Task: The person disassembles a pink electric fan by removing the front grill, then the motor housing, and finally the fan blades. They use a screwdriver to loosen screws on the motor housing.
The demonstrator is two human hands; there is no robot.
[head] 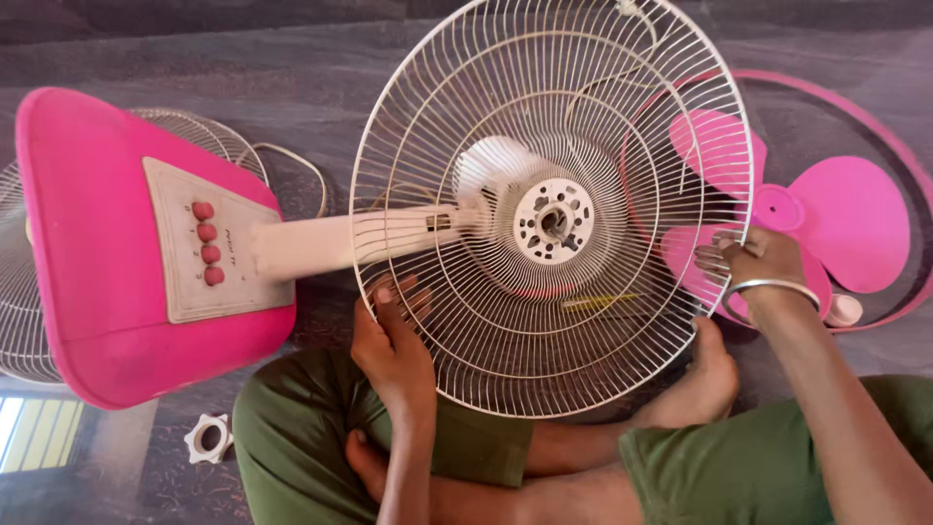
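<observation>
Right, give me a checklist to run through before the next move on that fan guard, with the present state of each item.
1. Left hand grips the lower-left rim of the round white wire fan guard: ok.
2. Right hand grips the guard's right rim: ok.
3. Guard centred over the white motor hub: ok, hub shows through the middle.
4. Guard fastened to the hub: cannot tell.
5. Pink three-blade fan propeller off the shaft, lying on the floor behind the guard: ok.
6. White plastic ring nut within reach beside the left knee: ok.
</observation>
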